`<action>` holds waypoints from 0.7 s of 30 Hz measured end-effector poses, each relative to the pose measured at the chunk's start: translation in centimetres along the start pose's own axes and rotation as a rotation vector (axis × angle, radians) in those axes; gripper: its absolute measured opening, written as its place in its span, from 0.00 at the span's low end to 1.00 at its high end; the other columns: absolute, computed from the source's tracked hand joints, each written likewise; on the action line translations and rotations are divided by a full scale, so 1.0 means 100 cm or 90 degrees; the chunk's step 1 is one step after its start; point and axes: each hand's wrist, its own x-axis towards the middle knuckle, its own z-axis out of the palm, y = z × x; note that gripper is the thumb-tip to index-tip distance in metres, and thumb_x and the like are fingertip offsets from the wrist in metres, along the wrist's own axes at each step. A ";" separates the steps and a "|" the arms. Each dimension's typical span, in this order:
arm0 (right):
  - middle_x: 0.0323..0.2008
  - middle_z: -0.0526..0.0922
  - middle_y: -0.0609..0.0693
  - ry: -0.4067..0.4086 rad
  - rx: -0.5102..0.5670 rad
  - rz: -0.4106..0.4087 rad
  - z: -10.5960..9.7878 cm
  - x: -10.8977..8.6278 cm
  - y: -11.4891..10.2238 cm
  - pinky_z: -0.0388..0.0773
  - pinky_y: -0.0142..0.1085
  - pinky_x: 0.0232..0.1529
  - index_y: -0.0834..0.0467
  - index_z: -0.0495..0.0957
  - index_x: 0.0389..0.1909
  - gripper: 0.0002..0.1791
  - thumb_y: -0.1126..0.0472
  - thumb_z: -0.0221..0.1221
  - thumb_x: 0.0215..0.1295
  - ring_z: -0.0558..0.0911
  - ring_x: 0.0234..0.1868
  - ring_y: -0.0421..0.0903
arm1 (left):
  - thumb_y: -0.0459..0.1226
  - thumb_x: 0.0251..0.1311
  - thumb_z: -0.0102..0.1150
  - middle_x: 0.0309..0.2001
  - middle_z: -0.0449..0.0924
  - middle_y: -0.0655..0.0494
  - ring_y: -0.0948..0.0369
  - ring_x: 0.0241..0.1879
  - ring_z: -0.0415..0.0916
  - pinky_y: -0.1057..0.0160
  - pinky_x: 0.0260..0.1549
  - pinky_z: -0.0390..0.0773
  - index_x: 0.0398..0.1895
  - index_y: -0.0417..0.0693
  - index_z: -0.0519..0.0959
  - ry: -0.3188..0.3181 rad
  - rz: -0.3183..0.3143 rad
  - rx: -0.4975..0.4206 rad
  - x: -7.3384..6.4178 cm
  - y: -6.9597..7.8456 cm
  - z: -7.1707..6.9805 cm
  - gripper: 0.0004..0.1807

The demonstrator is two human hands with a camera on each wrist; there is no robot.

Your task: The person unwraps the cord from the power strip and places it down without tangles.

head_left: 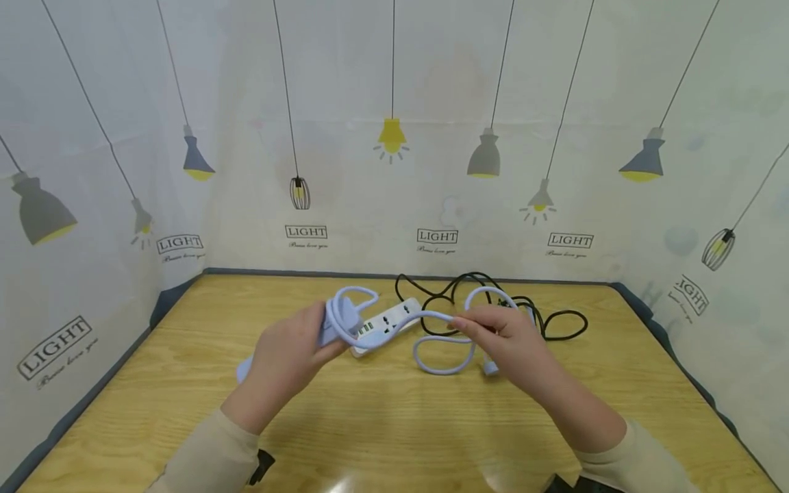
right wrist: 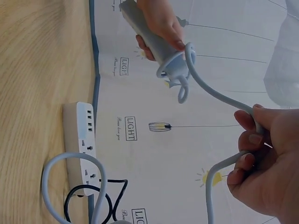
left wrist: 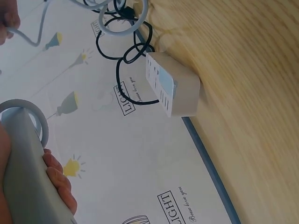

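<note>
My left hand (head_left: 286, 349) grips a long light-blue device (right wrist: 140, 28), its exact kind unclear, above the wooden table. A light-blue cord (head_left: 431, 314) leaves the device's end and loops around it. To the right, my right hand (head_left: 511, 346) pinches that cord between thumb and fingers; the right wrist view shows the cord bending through the curled fingers. Beyond the right hand the cord hangs in loose loops. A light-blue plug-like end (head_left: 490, 368) shows just under the right hand, partly hidden by it.
A white power strip (head_left: 394, 320) with sockets and USB ports lies on the wooden table (head_left: 382, 424) behind the hands. Its black cord (left wrist: 119, 77) sprawls in loops toward the back right. A lamp-printed cloth (head_left: 345, 150) encloses the table's back and sides.
</note>
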 end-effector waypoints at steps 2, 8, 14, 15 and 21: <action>0.26 0.77 0.46 0.009 -0.005 0.004 -0.001 0.000 -0.002 0.69 0.36 0.28 0.54 0.86 0.37 0.10 0.56 0.58 0.70 0.69 0.27 0.46 | 0.57 0.54 0.64 0.21 0.68 0.57 0.61 0.16 0.62 0.61 0.12 0.66 0.37 0.41 0.72 -0.012 -0.001 0.003 -0.001 0.000 0.000 0.28; 0.24 0.71 0.47 0.028 -0.041 -0.011 -0.002 0.000 -0.007 0.66 0.38 0.27 0.54 0.78 0.33 0.12 0.56 0.51 0.75 0.66 0.24 0.46 | 0.59 0.55 0.63 0.20 0.66 0.61 0.64 0.15 0.61 0.64 0.11 0.62 0.36 0.46 0.71 -0.022 0.014 0.020 -0.004 0.001 0.000 0.27; 0.24 0.71 0.48 0.067 -0.052 -0.006 -0.006 0.005 -0.007 0.66 0.38 0.28 0.54 0.76 0.31 0.13 0.54 0.50 0.76 0.66 0.24 0.46 | 0.60 0.52 0.63 0.20 0.67 0.61 0.65 0.15 0.61 0.66 0.10 0.61 0.41 0.43 0.74 0.012 0.059 0.046 -0.007 -0.001 0.002 0.30; 0.25 0.72 0.48 0.073 -0.051 -0.001 -0.007 0.006 -0.006 0.66 0.38 0.28 0.55 0.76 0.31 0.14 0.54 0.50 0.76 0.66 0.25 0.46 | 0.60 0.51 0.62 0.20 0.68 0.61 0.65 0.15 0.60 0.67 0.10 0.61 0.42 0.43 0.74 0.017 0.066 0.049 -0.008 -0.002 0.002 0.30; 0.28 0.71 0.53 0.094 -0.041 0.059 -0.012 0.011 0.000 0.66 0.39 0.27 0.56 0.74 0.35 0.18 0.47 0.47 0.76 0.66 0.25 0.49 | 0.62 0.51 0.60 0.22 0.70 0.59 0.65 0.16 0.61 0.66 0.10 0.60 0.41 0.43 0.74 0.043 0.108 0.065 -0.010 -0.003 0.000 0.32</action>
